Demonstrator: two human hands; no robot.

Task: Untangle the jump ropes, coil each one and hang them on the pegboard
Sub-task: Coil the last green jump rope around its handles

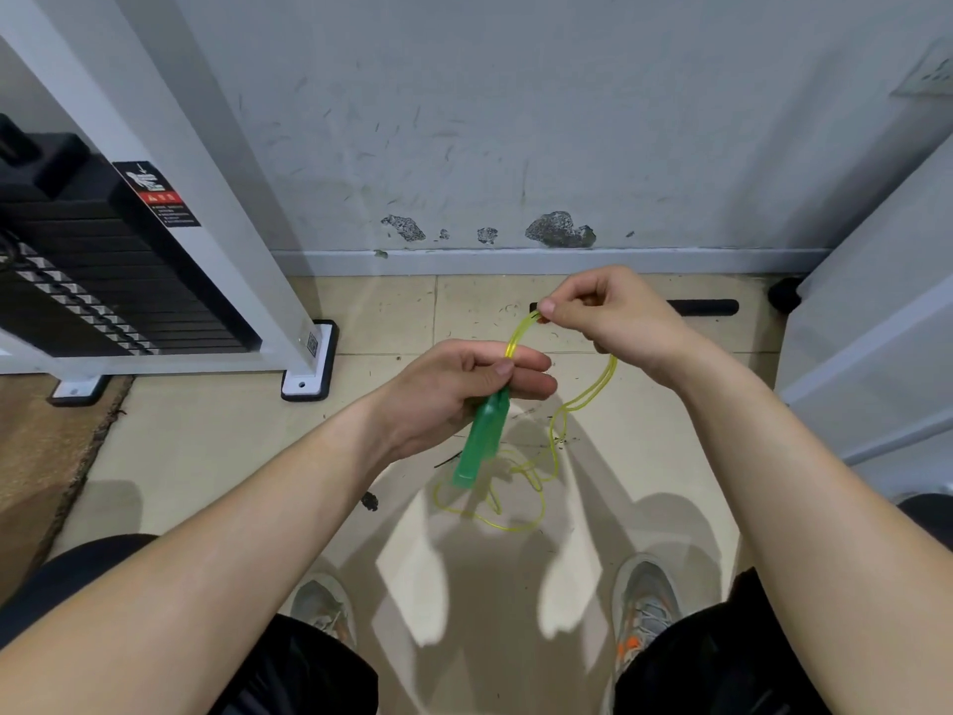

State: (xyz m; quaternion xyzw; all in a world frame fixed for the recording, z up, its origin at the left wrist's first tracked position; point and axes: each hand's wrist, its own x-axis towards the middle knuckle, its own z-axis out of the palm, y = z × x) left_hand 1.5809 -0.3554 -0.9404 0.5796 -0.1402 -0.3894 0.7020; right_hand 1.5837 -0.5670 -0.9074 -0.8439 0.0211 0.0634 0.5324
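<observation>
Weight stack machine (103, 281) sits at left, its white frame post (232, 209) bolted to a footplate on the tile floor (206, 456). Brown mat (36, 456) runs under the machine, cut off at the left edge. Scuffed grey wall (515, 121) is straight ahead, with chipped paint above the skirting. A black bar (706, 307) lies on the floor by the wall, its middle hidden behind the right hand (613, 312). Wall socket (928, 74) at top right is cropped and blurred. Two grey shoes (644, 606) show below, partly covered by the forearms.

Yellow jump rope (517, 333) is held mid-air between the hands, its slack hanging down in loose tangled loops that reach the floor; the crossings there are hard to read. Left hand (464, 389) grips both green handles (477, 451) together, thumb pressing the rope against the fingers, handles pointing down. Right hand is raised just beyond it, thumb and forefinger pinching a bend of rope, other fingers curled in.
</observation>
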